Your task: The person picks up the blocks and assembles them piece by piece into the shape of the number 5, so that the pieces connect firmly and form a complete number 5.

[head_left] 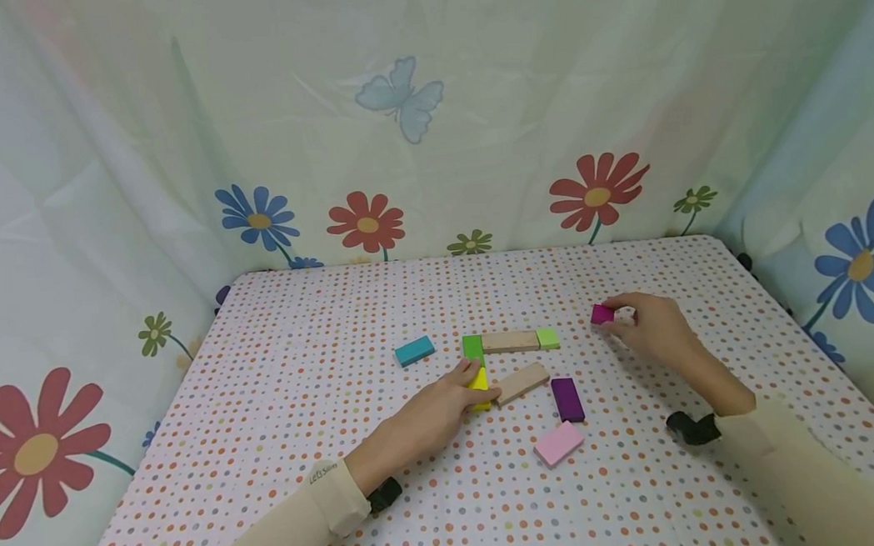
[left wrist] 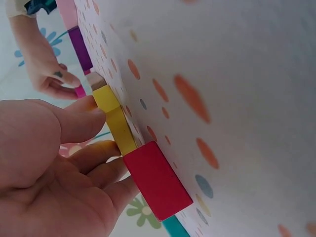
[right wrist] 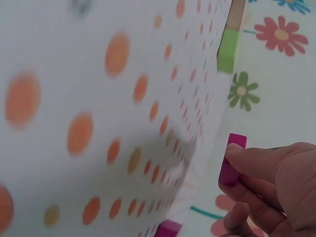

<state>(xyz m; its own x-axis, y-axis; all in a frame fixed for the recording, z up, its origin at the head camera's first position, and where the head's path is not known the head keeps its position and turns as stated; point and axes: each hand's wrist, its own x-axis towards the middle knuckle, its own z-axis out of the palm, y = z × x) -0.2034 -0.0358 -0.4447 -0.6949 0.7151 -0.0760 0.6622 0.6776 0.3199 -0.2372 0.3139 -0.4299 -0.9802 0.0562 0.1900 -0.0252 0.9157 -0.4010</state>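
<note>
My left hand (head_left: 436, 408) pinches a yellow block (left wrist: 118, 121), thumb on one side and fingers on the other. A red block (left wrist: 158, 180) lies beside those fingers in the left wrist view; the hand hides it in the head view. Beyond the yellow block is a green block (head_left: 472, 346), then a plain wooden block (head_left: 509, 342) and a light green block (head_left: 549, 339) in a row. At the right, my right hand (head_left: 654, 326) holds a small magenta block (right wrist: 234, 160) between thumb and fingers, above the table in the right wrist view.
A slanted wooden block (head_left: 523, 382) lies right of the left hand. Nearby are purple (head_left: 567, 400) and pink (head_left: 558, 443) blocks, with a teal block (head_left: 415, 351) at the left. Another magenta block (right wrist: 169, 229) shows below the right hand. A curtain (head_left: 475, 154) borders the dotted tabletop.
</note>
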